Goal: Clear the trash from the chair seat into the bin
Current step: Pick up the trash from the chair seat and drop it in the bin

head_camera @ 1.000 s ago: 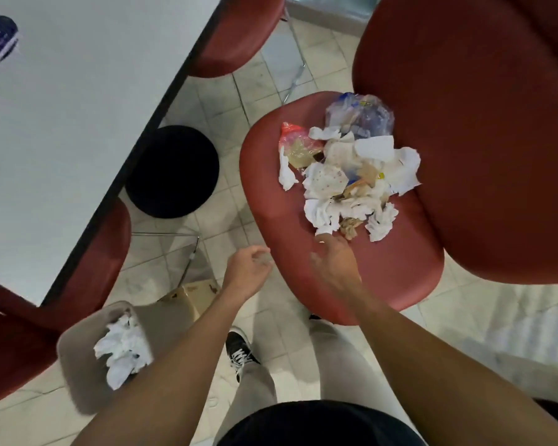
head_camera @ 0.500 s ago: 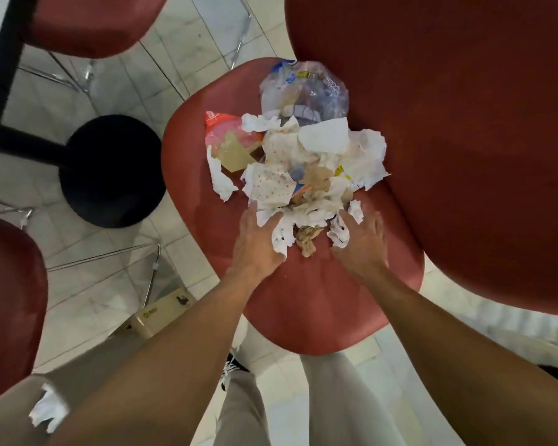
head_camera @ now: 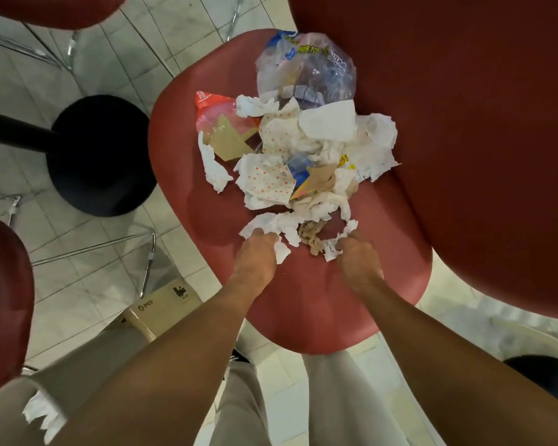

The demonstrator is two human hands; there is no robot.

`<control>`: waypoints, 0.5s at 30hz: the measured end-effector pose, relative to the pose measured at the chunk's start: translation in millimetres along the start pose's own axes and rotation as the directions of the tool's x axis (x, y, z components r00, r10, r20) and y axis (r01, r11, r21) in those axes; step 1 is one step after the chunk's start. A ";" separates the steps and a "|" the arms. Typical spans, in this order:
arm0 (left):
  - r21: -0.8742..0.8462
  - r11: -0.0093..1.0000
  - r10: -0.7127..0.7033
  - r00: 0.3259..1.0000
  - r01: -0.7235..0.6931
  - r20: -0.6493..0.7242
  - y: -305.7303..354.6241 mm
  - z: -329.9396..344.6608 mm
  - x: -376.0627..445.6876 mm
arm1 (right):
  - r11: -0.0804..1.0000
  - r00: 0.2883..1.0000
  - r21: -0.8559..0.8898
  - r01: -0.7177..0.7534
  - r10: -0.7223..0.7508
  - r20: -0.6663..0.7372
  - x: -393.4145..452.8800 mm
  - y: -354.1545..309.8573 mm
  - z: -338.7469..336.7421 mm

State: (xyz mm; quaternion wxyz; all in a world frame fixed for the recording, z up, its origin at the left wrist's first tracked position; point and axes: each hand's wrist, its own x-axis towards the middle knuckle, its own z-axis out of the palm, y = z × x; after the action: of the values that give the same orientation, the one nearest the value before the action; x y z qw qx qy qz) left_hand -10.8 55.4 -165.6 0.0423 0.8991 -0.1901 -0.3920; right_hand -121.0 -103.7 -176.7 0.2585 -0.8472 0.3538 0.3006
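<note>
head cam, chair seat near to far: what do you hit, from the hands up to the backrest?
left hand and right hand gripping torn white tissue → dotted napkin → folded white napkin → clear plastic bag

hands 2 (head_camera: 255,252) | plastic bags 2 (head_camera: 306,69) | bin 1 (head_camera: 13,394)

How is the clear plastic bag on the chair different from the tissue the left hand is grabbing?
The clear plastic bag is see-through with printed writing; the white tissue is plain and opaque. The bag lies at the far end of the chair seat with no hand on it, while the tissue is at the near edge of the pile, gripped by the left hand. Both are crumpled trash on the seat.
</note>
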 end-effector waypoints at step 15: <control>-0.368 0.929 -0.087 0.984 0.024 -0.154 -29.9 -15.5 -73.9 | 0.961 0.998 0.271 -0.055 0.053 0.018 -75.4 -51.4 2.0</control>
State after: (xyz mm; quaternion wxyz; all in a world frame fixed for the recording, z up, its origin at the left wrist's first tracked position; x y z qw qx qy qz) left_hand -36.2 109.6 -110.7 0.2132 0.9103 -0.0841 -0.3448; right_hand -125.7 -37.3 -114.3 0.3655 -0.7923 0.4131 0.2608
